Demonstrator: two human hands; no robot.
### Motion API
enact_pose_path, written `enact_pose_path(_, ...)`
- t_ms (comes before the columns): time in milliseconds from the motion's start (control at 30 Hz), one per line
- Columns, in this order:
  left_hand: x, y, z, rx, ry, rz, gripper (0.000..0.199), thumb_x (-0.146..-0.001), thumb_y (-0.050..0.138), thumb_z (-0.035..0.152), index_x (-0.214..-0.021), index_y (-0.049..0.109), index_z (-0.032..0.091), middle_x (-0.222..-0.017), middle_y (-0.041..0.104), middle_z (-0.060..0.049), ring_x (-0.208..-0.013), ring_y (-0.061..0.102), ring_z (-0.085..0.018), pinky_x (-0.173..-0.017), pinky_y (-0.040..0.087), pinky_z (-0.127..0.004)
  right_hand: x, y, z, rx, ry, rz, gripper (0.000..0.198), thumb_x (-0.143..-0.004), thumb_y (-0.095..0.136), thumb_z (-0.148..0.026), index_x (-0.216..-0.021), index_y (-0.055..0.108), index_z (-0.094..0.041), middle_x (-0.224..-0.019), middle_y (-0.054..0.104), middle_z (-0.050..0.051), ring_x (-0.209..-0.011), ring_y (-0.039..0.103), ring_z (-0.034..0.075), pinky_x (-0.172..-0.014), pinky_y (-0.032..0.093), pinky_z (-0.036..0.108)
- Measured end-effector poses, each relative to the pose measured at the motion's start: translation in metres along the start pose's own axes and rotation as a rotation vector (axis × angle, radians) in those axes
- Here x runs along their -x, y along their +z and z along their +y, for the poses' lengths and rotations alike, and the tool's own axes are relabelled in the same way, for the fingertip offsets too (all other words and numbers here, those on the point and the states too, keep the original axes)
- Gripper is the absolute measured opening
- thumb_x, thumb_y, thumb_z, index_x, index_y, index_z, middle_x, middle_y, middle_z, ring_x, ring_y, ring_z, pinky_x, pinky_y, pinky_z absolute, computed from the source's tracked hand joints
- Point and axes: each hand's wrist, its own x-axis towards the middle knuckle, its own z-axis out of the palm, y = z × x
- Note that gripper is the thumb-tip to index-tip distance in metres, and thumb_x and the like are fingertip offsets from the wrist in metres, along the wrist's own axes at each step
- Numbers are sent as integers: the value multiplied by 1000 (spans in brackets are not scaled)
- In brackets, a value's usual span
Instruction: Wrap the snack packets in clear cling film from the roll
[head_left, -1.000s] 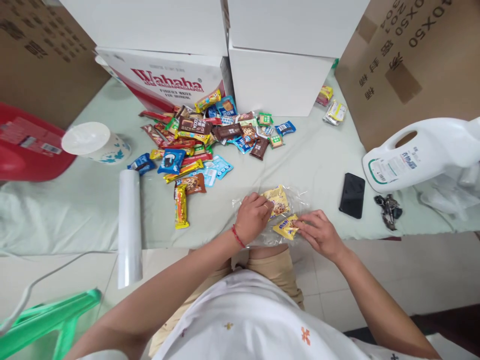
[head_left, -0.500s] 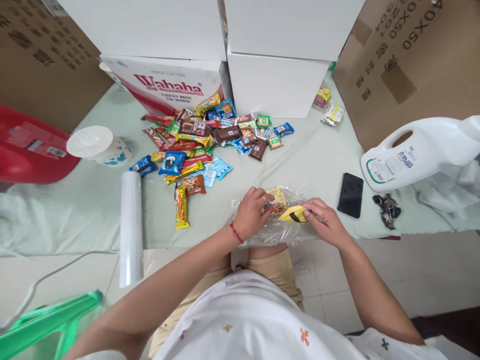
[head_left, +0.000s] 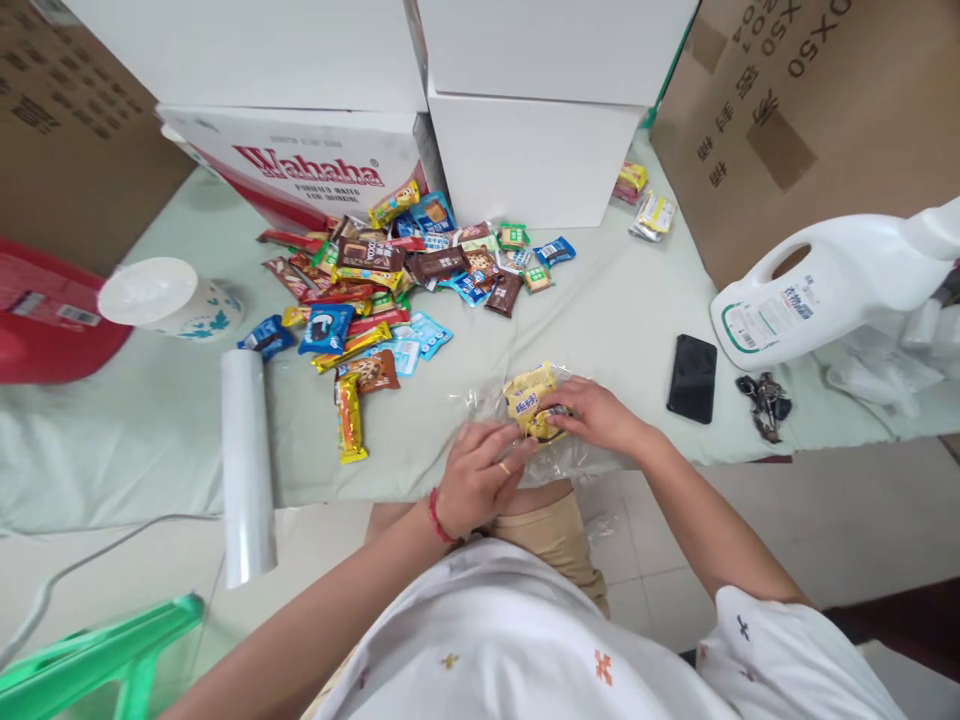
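Note:
Two yellow snack packets [head_left: 528, 388] lie overlapped on a sheet of clear plastic film [head_left: 564, 462] near the table's front edge. My right hand [head_left: 600, 415] reaches in from the right, fingers and thumb closed on the nearer packet, which they partly cover. At the film's near left side is my left hand [head_left: 477, 475], its fingers bent together on the film; the fingertips are partly hidden. To the left of both hands, a heap of wrapped snacks [head_left: 367, 255] spreads over the table, with a yellow bar [head_left: 349, 418] closest to me.
A roll of plastic film [head_left: 246, 465] overhangs the front edge at left, near a paper cup [head_left: 172, 298] and a red container [head_left: 52, 315]. White boxes [head_left: 517, 160] stand behind. On the right are a black phone [head_left: 693, 379], keys [head_left: 763, 405] and a white detergent bottle [head_left: 817, 290].
My right hand has moved left and laid its yellow packet against the other one. My left hand has drawn back from the packets toward me. The view has shifted slightly.

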Motion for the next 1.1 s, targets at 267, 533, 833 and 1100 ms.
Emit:
enact_pose_path(267, 2, 20, -6, -80, 93, -190, 30, -96, 60, 19, -121, 74, 29, -128, 74, -5, -116, 62, -23, -94, 40, -39, 82, -1, -8, 19, 298, 523, 17, -103, 57, -35, -103, 70, -24, -94, 67, 5, -85, 63, 19, -77, 52, 33)
enact_pose_path(533, 34, -3, -2, -170, 175, -259, 14, -99, 61, 25, -108, 71, 22, -105, 77, -6, -98, 65, -21, -88, 41, -38, 129, 20, -10, 184, 151, 269, 19, -96, 68, -31, -114, 72, -27, -107, 66, 9, -100, 58, 25, -85, 52, 41)
enact_pose_path(833, 43, 1, 3, -96, 120, -227, 17, -99, 55, 13, -105, 70, 18, -102, 75, -6, -100, 60, -22, -85, 41, -39, 46, 16, -14, 349, 128, 256, 49, -95, 68, -37, -141, 61, -21, -127, 64, 15, -115, 52, 32, -96, 46, 48)
enact_pose_path(1100, 40, 3, -2, -23, -50, -193, 16, -100, 54, 15, -103, 68, 20, -96, 73, -5, -97, 59, -22, -84, 41, -38, 26, -20, -18, 69, 45, 135, 16, -97, 67, -37, -97, 74, -23, -93, 68, 7, -98, 53, 24, -89, 43, 39)
